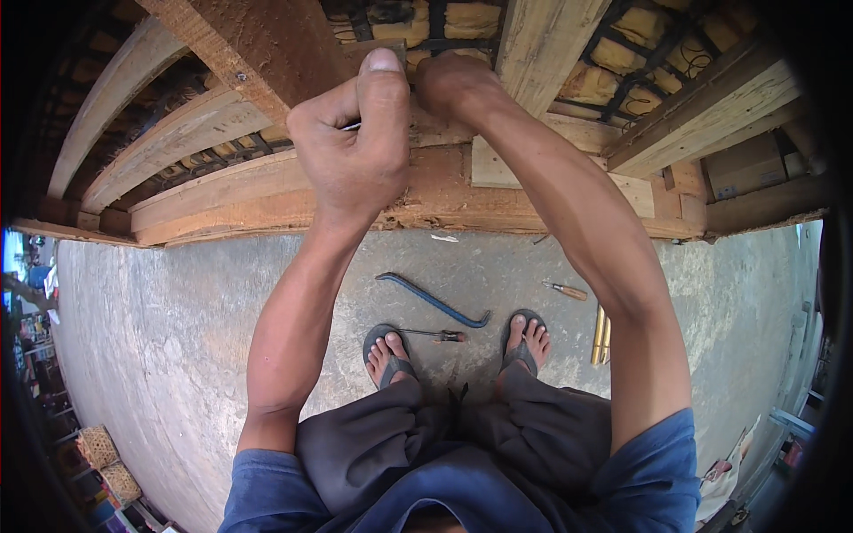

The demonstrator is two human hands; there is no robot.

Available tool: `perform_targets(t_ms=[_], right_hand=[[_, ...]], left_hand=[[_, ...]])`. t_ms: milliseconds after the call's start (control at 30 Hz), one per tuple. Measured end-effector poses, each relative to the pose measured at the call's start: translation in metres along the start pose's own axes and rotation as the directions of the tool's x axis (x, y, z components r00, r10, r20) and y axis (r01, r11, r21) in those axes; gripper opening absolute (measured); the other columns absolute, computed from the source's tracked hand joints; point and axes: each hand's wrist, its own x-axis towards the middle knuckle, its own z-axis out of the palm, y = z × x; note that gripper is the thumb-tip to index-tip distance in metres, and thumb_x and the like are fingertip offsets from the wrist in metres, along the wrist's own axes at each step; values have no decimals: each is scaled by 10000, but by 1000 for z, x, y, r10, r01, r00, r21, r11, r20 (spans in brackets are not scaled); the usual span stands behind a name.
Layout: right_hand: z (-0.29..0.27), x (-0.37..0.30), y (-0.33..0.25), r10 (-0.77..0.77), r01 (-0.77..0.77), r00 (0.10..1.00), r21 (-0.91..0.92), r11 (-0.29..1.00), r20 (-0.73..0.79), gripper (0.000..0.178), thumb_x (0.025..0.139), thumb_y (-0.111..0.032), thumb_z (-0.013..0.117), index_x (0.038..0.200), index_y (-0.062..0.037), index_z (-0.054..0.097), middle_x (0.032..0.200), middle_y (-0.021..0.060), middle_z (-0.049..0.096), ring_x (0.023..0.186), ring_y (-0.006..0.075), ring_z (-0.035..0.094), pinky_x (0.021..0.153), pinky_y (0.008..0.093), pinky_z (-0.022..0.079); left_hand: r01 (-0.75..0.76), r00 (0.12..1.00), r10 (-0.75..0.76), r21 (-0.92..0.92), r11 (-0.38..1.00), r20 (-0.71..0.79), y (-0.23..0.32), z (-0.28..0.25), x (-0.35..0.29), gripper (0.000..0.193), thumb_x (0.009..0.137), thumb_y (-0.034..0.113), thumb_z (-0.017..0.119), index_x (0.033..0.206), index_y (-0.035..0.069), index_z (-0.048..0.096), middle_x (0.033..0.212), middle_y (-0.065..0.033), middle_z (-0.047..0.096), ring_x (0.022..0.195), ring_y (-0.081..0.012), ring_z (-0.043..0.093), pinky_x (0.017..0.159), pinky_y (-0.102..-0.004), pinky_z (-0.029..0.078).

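Observation:
My left hand (351,147) is closed in a fist with the thumb up, against a thick wooden beam (258,53) of an upturned wooden frame. A short bit of shiny thin metal (352,126) shows in its grip; the rest is hidden. To its right, my right hand (455,87) is closed too, beside a pale upright board (542,53). Its fingers are turned away, so what they hold, if anything, cannot be seen. Behind both hands, black webbing straps (435,19) cross over yellowish padding (471,19).
On the concrete floor (178,338) lie a blue pry bar (433,300), a screwdriver (435,335) by my left sandal, a wooden-handled tool (569,290) and brass-coloured rods (601,338). The frame's long front rail (426,191) spans the far side. Woven baskets (107,462) stand at the lower left.

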Motion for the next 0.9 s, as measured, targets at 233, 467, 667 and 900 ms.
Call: perform_targets(t_ms=[233, 467, 667, 900], right_hand=[[5, 13, 2, 31, -27, 998, -88, 996, 50, 341, 815, -81, 692, 1146, -106, 774, 1180, 144, 742, 1101, 282, 722, 853, 421, 592], [0, 8, 3, -24, 85, 956, -198, 977, 293, 309, 898, -159, 641, 1182, -132, 762, 1108, 90, 767, 1027, 246, 746, 804, 419, 595], [-7, -3, 1, -3, 5, 999, -59, 998, 40, 285, 917, -141, 618, 1157, -92, 765, 1147, 105, 762, 1056, 257, 742, 825, 400, 600], [-15, 0, 0, -161, 205, 973, -292, 934, 167, 286, 903, -125, 626, 1146, -60, 761, 1185, 133, 747, 1087, 292, 728, 868, 409, 595]], left_hand=[[5, 1000, -5, -33, 999, 19, 2, 7, 1, 481, 1070, 174, 515, 609, 54, 446, 562, 21, 441, 492, -59, 396, 446, -259, 288], [63, 998, -62, -40, 997, 24, -3, 4, 17, 460, 1057, 166, 512, 614, 47, 488, 579, 16, 458, 489, -45, 377, 447, -242, 287], [6, 1000, -6, 2, 1000, 25, -1, 10, 6, 478, 1067, 190, 516, 610, 51, 498, 553, 7, 442, 481, -50, 357, 447, -245, 289], [14, 999, -13, -35, 999, 41, -8, 2, 15, 493, 1066, 167, 506, 589, 46, 475, 540, -1, 436, 470, -63, 348, 443, -257, 286]])
